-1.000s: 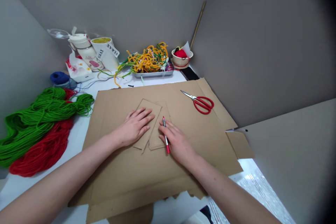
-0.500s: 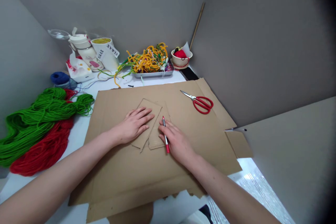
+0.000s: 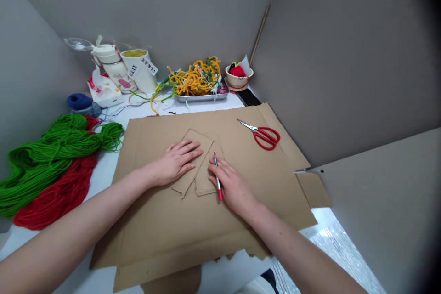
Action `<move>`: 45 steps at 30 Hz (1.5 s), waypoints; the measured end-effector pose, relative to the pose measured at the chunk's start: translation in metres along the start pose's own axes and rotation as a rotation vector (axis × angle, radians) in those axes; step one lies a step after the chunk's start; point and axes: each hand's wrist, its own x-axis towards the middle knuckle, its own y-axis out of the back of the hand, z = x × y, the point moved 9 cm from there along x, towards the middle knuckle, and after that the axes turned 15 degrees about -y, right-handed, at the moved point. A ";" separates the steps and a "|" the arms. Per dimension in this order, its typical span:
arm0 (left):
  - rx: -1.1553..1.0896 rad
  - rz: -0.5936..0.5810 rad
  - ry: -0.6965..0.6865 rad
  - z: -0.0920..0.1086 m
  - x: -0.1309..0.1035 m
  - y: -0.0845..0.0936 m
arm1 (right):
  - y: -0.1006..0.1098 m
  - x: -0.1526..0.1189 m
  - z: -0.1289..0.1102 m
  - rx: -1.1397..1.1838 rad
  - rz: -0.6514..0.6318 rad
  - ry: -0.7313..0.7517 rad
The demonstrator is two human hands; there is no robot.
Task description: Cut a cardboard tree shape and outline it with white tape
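Observation:
My left hand [image 3: 178,161] lies flat, fingers stretched out, on a small cut cardboard piece [image 3: 188,184] set at a slant. Beside it, my right hand [image 3: 234,186] has a pen [image 3: 217,179] with a red tip and a red end between its fingers. The pen points away from me. That hand rests over a second small cardboard piece [image 3: 206,186], partly hidden beneath the fingers and the first piece. Both pieces lie on a large cardboard sheet [image 3: 165,229]. Scissors [image 3: 263,137] with red handles lie at the sheet's upper right, apart from both hands.
Green yarn [image 3: 51,147] and red yarn [image 3: 62,188] are heaped at the left. Behind the sheet stand a white bottle [image 3: 119,73], a white cup [image 3: 141,78], a metal tray [image 3: 203,98] of tangled yarn and a small bowl [image 3: 237,81]. Grey walls enclose the table.
Under my left hand, the slanted cardboard piece has turned slightly, its top edge shifting right and its lower corner left. My right hand and the pen have hardly moved.

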 end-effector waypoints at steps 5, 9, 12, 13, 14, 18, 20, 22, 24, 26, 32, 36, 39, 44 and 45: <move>-0.001 0.002 0.001 0.000 0.000 0.000 | 0.001 0.000 -0.001 0.009 0.000 0.001; 0.004 0.000 0.002 -0.001 -0.001 -0.001 | -0.001 0.001 0.000 0.013 -0.028 -0.008; 0.005 0.000 0.004 -0.001 -0.001 -0.001 | 0.004 0.002 0.003 0.064 -0.038 -0.048; 0.005 -0.001 0.005 -0.001 -0.001 -0.002 | 0.008 0.002 0.004 0.098 -0.031 -0.065; 0.006 -0.003 0.006 -0.001 -0.001 -0.002 | 0.014 0.002 0.004 0.137 -0.023 -0.083; 0.009 0.000 0.010 -0.002 -0.001 -0.002 | 0.042 0.007 0.006 0.296 0.067 -0.187; 0.007 0.005 0.011 -0.001 -0.001 -0.001 | 0.052 0.011 0.009 0.378 0.129 -0.258; 0.005 0.007 0.010 -0.001 -0.001 -0.001 | 0.052 0.017 0.013 0.458 0.147 -0.327; 0.005 0.013 0.007 0.000 -0.001 0.000 | 0.045 0.022 0.017 0.522 0.141 -0.394; 0.004 0.019 0.007 0.000 -0.002 0.000 | 0.035 0.026 0.021 0.554 0.139 -0.439; 0.010 0.036 0.006 -0.002 -0.002 -0.001 | 0.016 0.025 0.028 0.584 0.177 -0.461; 0.019 0.047 0.006 -0.001 -0.003 0.000 | 0.013 0.021 0.028 0.520 0.194 -0.436; 0.023 0.049 0.010 -0.001 -0.003 0.000 | 0.013 0.019 0.024 0.468 0.206 -0.401; 0.005 0.057 0.007 -0.002 -0.003 0.000 | 0.014 0.020 0.022 0.456 0.197 -0.394; 0.002 0.058 0.006 -0.002 -0.003 0.000 | 0.014 0.020 0.021 0.457 0.197 -0.392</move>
